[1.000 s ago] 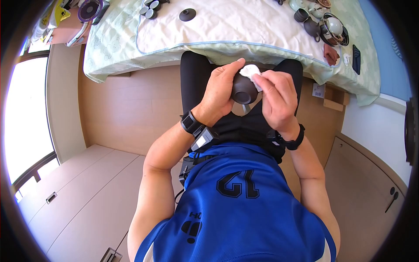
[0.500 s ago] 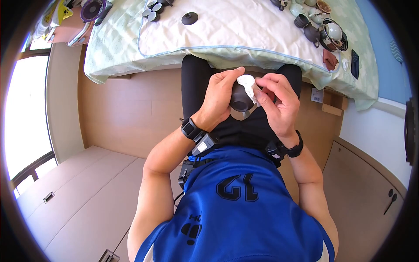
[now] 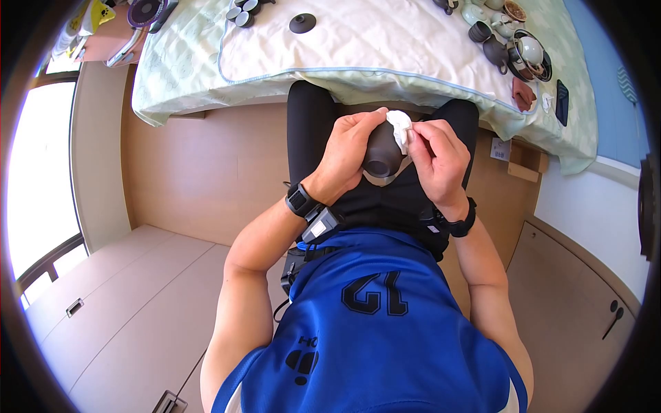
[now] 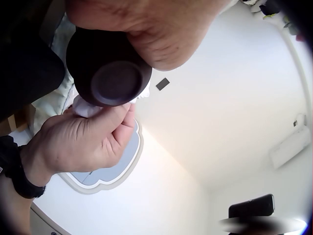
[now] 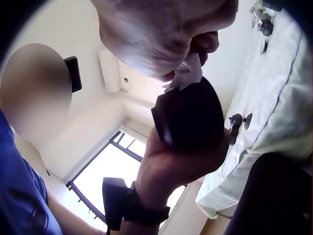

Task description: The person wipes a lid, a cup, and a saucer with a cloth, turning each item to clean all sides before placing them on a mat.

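Note:
A dark brown, rounded vessel point(image 3: 383, 153) is held above the lap, its round base facing the body. My left hand point(image 3: 343, 150) grips it from the left side, thumb along the top. My right hand point(image 3: 441, 157) pinches a crumpled white tissue point(image 3: 400, 129) against the vessel's upper right side. In the left wrist view the ringed base of the vessel point(image 4: 117, 81) shows, with the right hand point(image 4: 85, 142) and tissue just below it. The right wrist view has the tissue point(image 5: 188, 73) between the fingers, touching the dark vessel point(image 5: 190, 117).
On the cloth-covered table point(image 3: 358, 48) lies a dark lid point(image 3: 302, 23), with several small cups point(image 3: 244, 19) at the back left. Teapots and a bowl point(image 3: 529, 51) stand at the right, near a brown cloth point(image 3: 523, 94) and a black phone-like object point(image 3: 562, 103).
The right hand and tissue first shifted down along the vessel, then slightly back up. The vessel is a little lower than a second ago, still gripped by the left hand.

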Available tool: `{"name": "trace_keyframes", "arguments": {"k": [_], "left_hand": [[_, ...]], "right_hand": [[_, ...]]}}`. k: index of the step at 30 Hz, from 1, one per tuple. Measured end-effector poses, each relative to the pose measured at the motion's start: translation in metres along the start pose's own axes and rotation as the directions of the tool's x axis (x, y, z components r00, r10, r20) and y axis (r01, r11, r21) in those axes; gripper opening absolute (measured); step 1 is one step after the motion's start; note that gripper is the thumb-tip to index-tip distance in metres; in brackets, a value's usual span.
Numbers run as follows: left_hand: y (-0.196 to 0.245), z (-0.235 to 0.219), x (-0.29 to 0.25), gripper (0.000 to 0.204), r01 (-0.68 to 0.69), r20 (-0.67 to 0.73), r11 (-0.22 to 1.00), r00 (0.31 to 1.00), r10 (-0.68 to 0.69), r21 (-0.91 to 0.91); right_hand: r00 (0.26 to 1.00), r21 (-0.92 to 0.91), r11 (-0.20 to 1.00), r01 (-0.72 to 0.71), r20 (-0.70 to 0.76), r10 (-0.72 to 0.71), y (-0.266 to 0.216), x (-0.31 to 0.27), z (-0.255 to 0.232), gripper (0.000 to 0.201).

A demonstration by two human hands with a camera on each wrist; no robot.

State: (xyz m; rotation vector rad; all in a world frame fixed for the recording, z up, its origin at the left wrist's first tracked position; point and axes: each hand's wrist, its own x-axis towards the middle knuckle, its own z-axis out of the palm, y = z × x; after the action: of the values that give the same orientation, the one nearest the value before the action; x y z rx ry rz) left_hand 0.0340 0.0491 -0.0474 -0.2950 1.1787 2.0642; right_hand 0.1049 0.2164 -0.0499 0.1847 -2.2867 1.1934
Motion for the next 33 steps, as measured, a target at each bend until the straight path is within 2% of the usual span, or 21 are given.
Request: {"name": "trace_keyframes", "arguments": {"k": [3,6,9,12,15,19,21,23,25,26,27,29,32,33], "left_hand": [[-0.004,-0.005,0.006,0.028,-0.044,0.024,0.999,0.999,0.044,0.022],[-0.002,-0.005,0.005,0.027,-0.037,0.000,0.999,0.999,0.037,-0.010],[-0.005,-0.008,0.009,0.026,-0.075,0.001,0.997,0.997,0.075,0.034],[-0.012,-0.013,0.011,0.028,-0.079,0.010,0.994,0.997,0.079,0.078],[-0.012,-0.009,0.010,0.031,-0.135,0.043,0.989,0.990,0.132,0.055],[-0.005,-0.010,0.010,0.037,-0.194,0.127,0.961,0.977,0.171,0.196],[0.003,0.004,-0.001,0.039,-0.198,0.114,0.945,0.978,0.174,0.260],[0.006,0.008,-0.005,0.042,-0.234,0.128,0.906,0.971,0.200,0.354],[0.002,0.001,0.002,0.044,-0.305,0.184,0.826,0.952,0.246,0.474],[0.002,-0.003,0.005,0.044,-0.349,0.223,0.808,0.936,0.272,0.475],[0.001,-0.001,0.006,0.044,-0.330,0.217,0.827,0.942,0.256,0.455],[0.000,0.001,0.007,0.043,-0.294,0.204,0.861,0.952,0.227,0.414],[0.004,0.011,0.001,0.043,-0.285,0.179,0.844,0.957,0.227,0.455],[0.005,0.012,-0.001,0.043,-0.287,0.180,0.840,0.957,0.229,0.460]], "right_hand": [[0.997,0.082,0.997,0.006,0.070,-0.012,-0.007,0.001,-0.002,0.012],[0.991,0.157,0.981,-0.116,0.081,0.104,-0.020,0.000,0.003,0.017],[0.961,0.221,0.938,-0.268,0.136,0.242,-0.020,-0.009,0.004,0.020],[0.862,0.360,0.786,-0.503,0.268,0.430,-0.026,-0.009,-0.005,0.018],[0.966,0.304,0.929,-0.212,0.210,0.151,-0.027,-0.005,-0.004,0.017],[0.987,0.150,0.983,-0.101,0.142,0.080,-0.019,0.004,-0.010,0.016],[0.990,0.100,0.985,-0.139,0.016,0.138,-0.012,0.008,-0.010,0.015],[0.979,0.206,0.960,-0.189,-0.036,0.201,-0.010,0.008,-0.013,0.015],[0.995,0.207,0.975,-0.079,0.070,0.066,-0.019,0.013,-0.021,0.015],[0.993,0.210,0.977,-0.026,0.121,0.001,-0.023,0.014,-0.024,0.015],[0.987,0.219,0.975,0.026,0.151,-0.060,-0.023,0.014,-0.024,0.015],[0.986,0.149,0.988,0.046,0.149,-0.068,-0.016,0.013,-0.024,0.016],[0.999,0.114,0.993,-0.043,0.037,0.039,-0.006,0.008,-0.025,0.016],[0.997,0.158,0.985,-0.072,0.039,0.067,-0.006,0.007,-0.027,0.016]]}}
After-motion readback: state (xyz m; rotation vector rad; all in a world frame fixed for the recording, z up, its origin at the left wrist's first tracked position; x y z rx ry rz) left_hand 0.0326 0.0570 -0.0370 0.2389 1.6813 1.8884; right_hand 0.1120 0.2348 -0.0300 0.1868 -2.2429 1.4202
